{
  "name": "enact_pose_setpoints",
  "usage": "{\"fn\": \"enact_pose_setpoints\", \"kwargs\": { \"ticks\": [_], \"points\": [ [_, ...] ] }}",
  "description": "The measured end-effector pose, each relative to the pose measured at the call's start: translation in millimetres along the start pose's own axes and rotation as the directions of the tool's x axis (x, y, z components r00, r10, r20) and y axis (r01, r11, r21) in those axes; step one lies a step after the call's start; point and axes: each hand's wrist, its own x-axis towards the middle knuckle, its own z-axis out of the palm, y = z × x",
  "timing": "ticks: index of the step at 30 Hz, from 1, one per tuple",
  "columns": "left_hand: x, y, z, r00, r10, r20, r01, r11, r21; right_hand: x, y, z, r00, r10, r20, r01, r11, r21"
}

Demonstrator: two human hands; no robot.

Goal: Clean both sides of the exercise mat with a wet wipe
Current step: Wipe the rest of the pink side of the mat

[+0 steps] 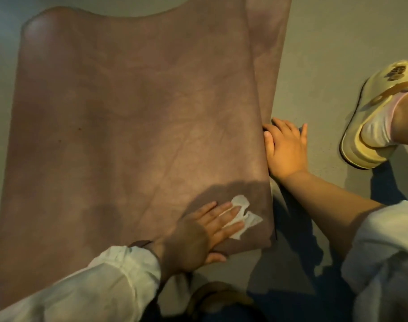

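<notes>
A dusty-pink exercise mat (128, 112) lies spread on the grey floor, filling most of the view, with its right edge doubled over a lower layer. My left hand (198, 233) lies flat near the mat's near right corner, fingers straight, pressing a crumpled white wet wipe (245, 217) onto the mat. My right hand (284, 149) rests flat on the floor right beside the mat's right edge, fingers spread, its thumb side touching the edge.
A foot in a cream slipper (372, 117) with a white sock stands on the grey floor (326, 54) to the right. Bare floor runs along the mat's right side and past its far end.
</notes>
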Motion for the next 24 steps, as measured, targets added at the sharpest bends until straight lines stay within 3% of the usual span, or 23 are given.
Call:
{"fn": "enact_pose_setpoints", "kwargs": {
  "ticks": [2,5,9,12,13,14,16,18,24],
  "points": [
    [-30.9,-13.3,8.6,1.0,-0.025,0.017,0.024,0.998,0.052,-0.4,-0.4,-0.1,1.0,-0.004,-0.002,0.004,1.0,-0.01],
    [-61.3,-42.5,4.2,0.948,-0.318,-0.009,0.318,0.946,0.059,-0.5,-0.7,0.5,1.0,-0.011,-0.01,0.011,1.0,-0.007],
    [-65.3,-66.9,-1.3,0.736,-0.677,-0.005,0.678,0.735,0.005,0.1,-1.4,0.9,1.0,-0.017,-0.01,0.017,1.0,-0.006],
    [-38.2,-55.3,-1.5,0.588,-0.809,-0.009,0.803,0.585,-0.111,0.6,-2.1,0.6,1.0,-0.018,-0.009,0.018,1.0,0.0],
    [-26.6,-49.3,-2.5,0.578,-0.816,0.001,0.807,0.572,-0.144,0.7,-2.1,0.4,1.0,-0.017,-0.009,0.017,1.0,0.0],
    [-14.4,-41.5,-3.6,0.611,-0.792,-0.013,0.779,0.604,-0.169,0.9,-2.3,0.2,1.0,-0.019,-0.009,0.019,1.0,0.002],
    [12.3,-18.0,-12.9,0.745,-0.664,-0.063,0.639,0.738,-0.215,0.9,-3.0,-0.3,1.0,-0.025,-0.012,0.025,1.0,0.009],
    [37.6,11.2,-19.2,0.85,-0.527,-0.014,0.503,0.818,-0.279,0.2,-2.7,-0.4,0.999,-0.029,-0.023,0.03,0.999,0.02],
    [55.4,57.2,-10.1,0.92,-0.391,0.012,0.39,0.916,-0.091,0.4,-1.5,0.2,0.999,-0.036,-0.003,0.037,0.999,0.007]
  ]
}}
